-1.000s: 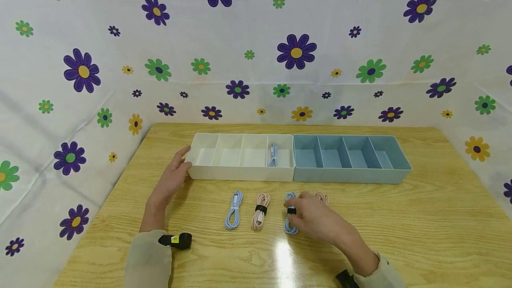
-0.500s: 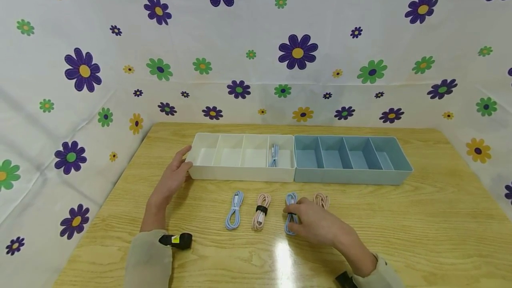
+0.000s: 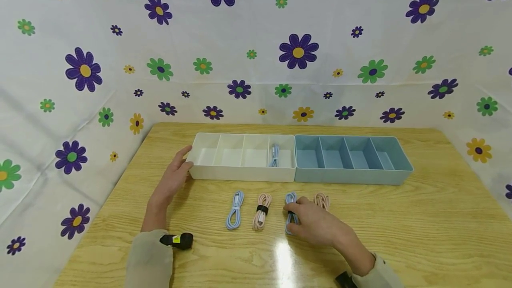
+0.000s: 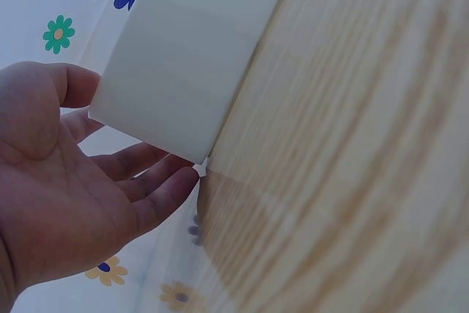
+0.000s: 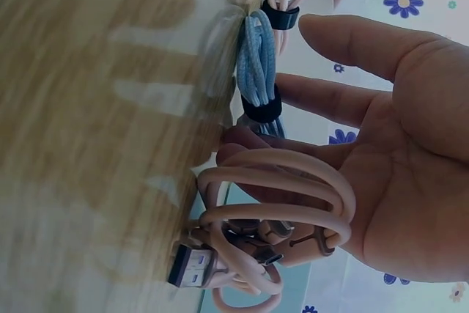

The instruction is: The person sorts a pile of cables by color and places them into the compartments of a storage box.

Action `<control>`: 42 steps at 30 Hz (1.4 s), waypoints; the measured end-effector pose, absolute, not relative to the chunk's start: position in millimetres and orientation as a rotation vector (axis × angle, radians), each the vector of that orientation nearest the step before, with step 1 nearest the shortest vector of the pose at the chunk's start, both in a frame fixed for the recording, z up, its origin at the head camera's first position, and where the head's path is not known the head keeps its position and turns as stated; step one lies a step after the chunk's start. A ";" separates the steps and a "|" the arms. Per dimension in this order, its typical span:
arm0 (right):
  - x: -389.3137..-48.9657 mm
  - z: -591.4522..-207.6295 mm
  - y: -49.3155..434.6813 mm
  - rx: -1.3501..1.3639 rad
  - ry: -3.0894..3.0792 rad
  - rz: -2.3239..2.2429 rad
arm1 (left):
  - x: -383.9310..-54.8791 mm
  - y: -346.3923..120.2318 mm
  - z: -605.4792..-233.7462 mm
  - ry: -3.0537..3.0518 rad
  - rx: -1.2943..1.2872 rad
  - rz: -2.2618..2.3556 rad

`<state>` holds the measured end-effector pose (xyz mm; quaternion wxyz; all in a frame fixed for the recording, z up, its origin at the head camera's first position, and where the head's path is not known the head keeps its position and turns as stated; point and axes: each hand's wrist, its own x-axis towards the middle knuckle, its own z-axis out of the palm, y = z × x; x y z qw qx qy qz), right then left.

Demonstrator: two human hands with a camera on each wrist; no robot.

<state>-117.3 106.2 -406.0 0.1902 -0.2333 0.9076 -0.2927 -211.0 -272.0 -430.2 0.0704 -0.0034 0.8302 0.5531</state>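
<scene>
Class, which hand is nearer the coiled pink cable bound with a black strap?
Right. The right hand is right of the pink cable, at the black-strapped, coiled blue cable; the left hand is farther, left of it, touching the white plastic tray.

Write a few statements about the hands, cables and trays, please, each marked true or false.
The left hand touches the white tray. True.
The white tray stands alone. False: the blue tray is beside it.
The right hand is at the banded blue cable. True.
Every cable is blue. False: a pink cable lies left of the banded blue cable.
The white tray holds nothing. False: another blue cable is in its rightmost compartment.
The blue tray is divided into four. True.
</scene>
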 end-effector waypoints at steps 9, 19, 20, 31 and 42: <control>-116.6 -407.8 104.9 -0.629 2.572 -0.814 | -211.9 -272.0 -429.6 2.497 -0.013 1.661; -117.0 -410.2 101.8 -0.591 2.613 -0.826 | -212.6 -273.0 -430.5 2.505 -0.022 1.650; -117.1 -410.5 101.6 -0.589 2.617 -0.825 | -212.6 -273.0 -430.6 2.507 -0.022 1.649; -116.8 -410.5 102.6 -0.604 2.601 -0.844 | -211.2 -272.9 -430.1 2.504 -0.019 1.654; -117.2 -411.3 103.5 -0.626 2.599 -0.859 | -211.0 -273.1 -429.5 2.494 -0.022 1.666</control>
